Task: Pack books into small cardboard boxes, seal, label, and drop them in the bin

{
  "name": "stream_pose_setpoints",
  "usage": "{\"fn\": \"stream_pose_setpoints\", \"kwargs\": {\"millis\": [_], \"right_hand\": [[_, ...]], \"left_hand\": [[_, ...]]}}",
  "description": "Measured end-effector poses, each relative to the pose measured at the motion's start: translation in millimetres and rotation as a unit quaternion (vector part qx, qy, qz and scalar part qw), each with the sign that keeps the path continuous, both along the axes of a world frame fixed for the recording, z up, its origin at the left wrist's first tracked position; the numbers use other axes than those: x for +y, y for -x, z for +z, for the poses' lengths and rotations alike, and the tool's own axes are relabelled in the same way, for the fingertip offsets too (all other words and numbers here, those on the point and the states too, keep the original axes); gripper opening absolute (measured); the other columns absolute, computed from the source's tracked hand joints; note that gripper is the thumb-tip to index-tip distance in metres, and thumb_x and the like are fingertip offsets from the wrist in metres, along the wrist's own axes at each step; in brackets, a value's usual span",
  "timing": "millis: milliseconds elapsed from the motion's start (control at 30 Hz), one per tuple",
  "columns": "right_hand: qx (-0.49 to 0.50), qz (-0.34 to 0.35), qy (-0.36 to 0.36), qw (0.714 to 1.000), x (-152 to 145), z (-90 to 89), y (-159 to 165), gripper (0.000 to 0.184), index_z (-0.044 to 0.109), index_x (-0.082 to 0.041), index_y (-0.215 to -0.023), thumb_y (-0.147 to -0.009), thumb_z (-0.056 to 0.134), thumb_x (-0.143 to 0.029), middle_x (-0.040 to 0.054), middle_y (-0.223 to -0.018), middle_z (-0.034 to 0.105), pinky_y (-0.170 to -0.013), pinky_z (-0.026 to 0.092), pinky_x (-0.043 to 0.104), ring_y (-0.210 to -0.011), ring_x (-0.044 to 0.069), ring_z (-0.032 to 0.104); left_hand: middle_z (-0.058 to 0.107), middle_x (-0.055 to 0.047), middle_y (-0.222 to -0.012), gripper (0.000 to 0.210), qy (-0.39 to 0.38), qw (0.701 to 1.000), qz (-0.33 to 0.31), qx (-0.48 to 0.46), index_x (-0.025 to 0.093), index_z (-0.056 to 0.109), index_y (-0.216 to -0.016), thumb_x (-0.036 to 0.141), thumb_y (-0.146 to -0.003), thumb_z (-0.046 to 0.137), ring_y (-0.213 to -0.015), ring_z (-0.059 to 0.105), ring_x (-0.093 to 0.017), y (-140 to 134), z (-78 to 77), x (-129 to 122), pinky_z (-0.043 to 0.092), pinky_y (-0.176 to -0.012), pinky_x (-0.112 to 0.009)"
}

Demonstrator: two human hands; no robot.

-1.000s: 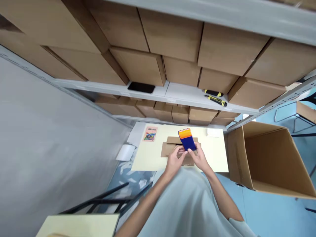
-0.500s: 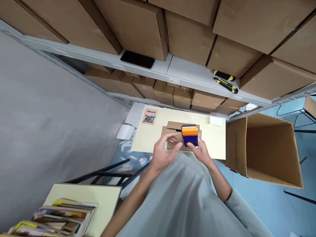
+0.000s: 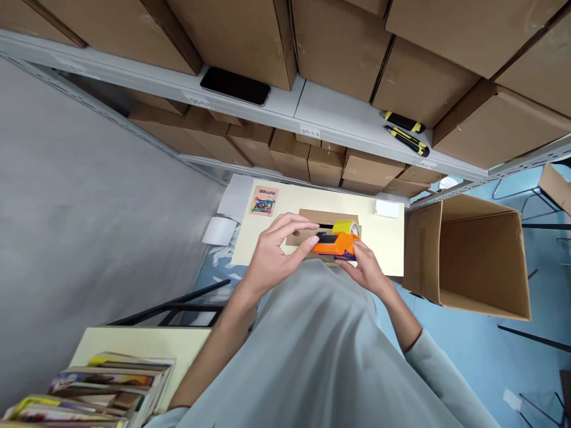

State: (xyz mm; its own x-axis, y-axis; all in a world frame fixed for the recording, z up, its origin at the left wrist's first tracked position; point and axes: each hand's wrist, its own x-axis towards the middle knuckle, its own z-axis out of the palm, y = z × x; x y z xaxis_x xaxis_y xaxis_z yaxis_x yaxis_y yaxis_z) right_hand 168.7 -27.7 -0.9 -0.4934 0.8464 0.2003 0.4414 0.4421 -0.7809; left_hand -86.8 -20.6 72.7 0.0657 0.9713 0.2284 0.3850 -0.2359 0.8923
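An orange tape dispenser (image 3: 341, 245) with a dark purple underside and a yellow tape roll (image 3: 344, 227) is in my right hand (image 3: 366, 268), which grips its right end. My left hand (image 3: 283, 246) is at the other end, fingers stretched and parted from the thumb. Its thumb tip touches or nearly touches the dispenser's dark front part; whether it holds the tape end is too small to tell. Beneath them lies a cardboard box (image 3: 328, 217) on the pale table (image 3: 383, 249), partly hidden by my hands and the dispenser.
A pink booklet (image 3: 264, 201) and a small white box (image 3: 386, 208) lie on the table. An open carton (image 3: 422, 255) stands at its right. Shelves hold cartons (image 3: 339, 53), a phone (image 3: 235, 86) and two utility knives (image 3: 407, 141). Books (image 3: 107, 386) are stacked lower left.
The dispenser has been turned from upright to lying sideways, so its yellow roll now shows. My left hand has shifted to the dispenser's left end. The view has tilted slightly.
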Motion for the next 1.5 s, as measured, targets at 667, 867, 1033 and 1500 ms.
{"fn": "stream_pose_setpoints", "kwargs": {"millis": [667,867,1033,1500], "right_hand": [[-0.138,0.107,0.001,0.985,-13,6.7,-17,0.036,0.065,-0.023,-0.100,-0.107,0.061,-0.058,0.0103,-0.093,0.076,-0.090,0.061,0.046,-0.092,0.029,0.073],[-0.212,0.166,0.082,0.960,-12,10.9,-16,0.045,0.055,-0.024,-0.087,-0.110,0.052,-0.063,0.0048,-0.078,0.065,-0.073,0.053,0.037,-0.076,0.024,0.064],[-0.253,0.182,0.188,0.931,0,18.8,-6,0.046,0.054,-0.025,-0.083,-0.104,0.062,-0.065,0.0010,-0.074,0.061,-0.065,0.045,0.032,-0.069,0.021,0.059],[-0.219,0.142,0.487,0.833,45,62.4,12,0.053,0.070,-0.021,-0.095,-0.093,0.072,-0.074,0.0016,-0.081,0.077,-0.065,0.050,0.029,-0.073,0.022,0.073]], "left_hand": [[0.076,-0.005,-0.096,0.018,0.086,0.994,-0.023,-0.061,0.023,0.077,-0.095,0.035,-0.102,0.068,-0.087,0.069,-0.018,4,-38.2,-36,0.054,-0.077,-0.030],[0.073,-0.003,-0.091,0.023,0.202,0.973,0.040,-0.102,0.022,0.072,-0.091,0.044,-0.095,0.069,-0.073,0.060,-0.015,0,-72.5,-54,0.051,-0.071,-0.029],[0.060,0.001,-0.070,0.031,0.268,0.950,0.083,-0.139,0.022,0.072,-0.090,0.052,-0.090,0.070,-0.064,0.050,-0.015,1,-85.8,-63,0.044,-0.060,-0.027],[0.070,-0.002,-0.073,0.042,0.377,0.889,0.085,-0.246,0.022,0.075,-0.091,0.063,-0.080,0.077,-0.072,0.067,-0.021,25,-98.4,-55,0.052,-0.064,-0.031]]}}
